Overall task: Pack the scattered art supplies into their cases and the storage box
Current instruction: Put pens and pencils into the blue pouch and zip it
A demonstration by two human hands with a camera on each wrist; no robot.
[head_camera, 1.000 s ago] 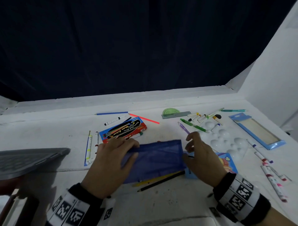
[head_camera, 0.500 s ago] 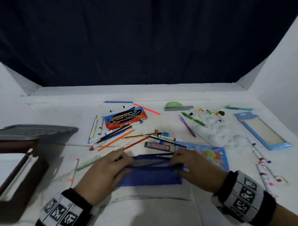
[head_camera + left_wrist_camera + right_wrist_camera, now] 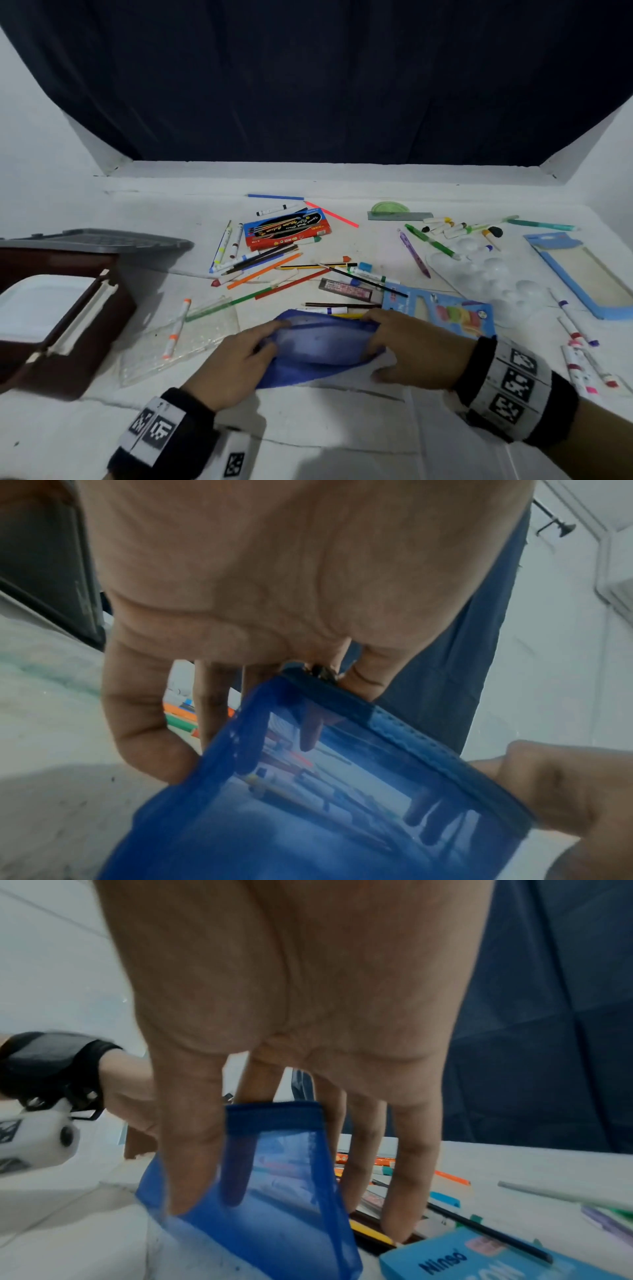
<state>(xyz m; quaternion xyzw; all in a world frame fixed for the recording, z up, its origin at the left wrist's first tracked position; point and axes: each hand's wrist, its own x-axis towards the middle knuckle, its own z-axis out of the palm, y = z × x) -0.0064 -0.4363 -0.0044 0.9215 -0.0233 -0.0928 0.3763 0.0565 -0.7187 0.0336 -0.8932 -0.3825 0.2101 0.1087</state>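
A blue mesh zip pouch (image 3: 318, 346) lies near the table's front edge, its mouth spread wide. My left hand (image 3: 270, 339) pinches the pouch's left end by the zipper; in the left wrist view the fingers (image 3: 359, 680) sit at the zipper slider above the pouch (image 3: 342, 804). My right hand (image 3: 373, 329) holds the right end. In the right wrist view its thumb lies outside and one finger inside the pouch (image 3: 284, 1191), pinching the near wall. Loose pencils and markers (image 3: 267, 270) lie scattered just beyond.
A dark brown storage box (image 3: 68, 342) with a grey lid (image 3: 96, 238) stands at the left. A clear pouch (image 3: 178, 339), a red pencil box (image 3: 287, 229), a light blue packet (image 3: 442, 311), a white palette (image 3: 486, 274) and a blue case (image 3: 582, 274) lie around.
Both hands have drawn the blue pouch back toward the front edge, uncovering the pencils it lay over. Its mouth, flat before, is now pulled apart.
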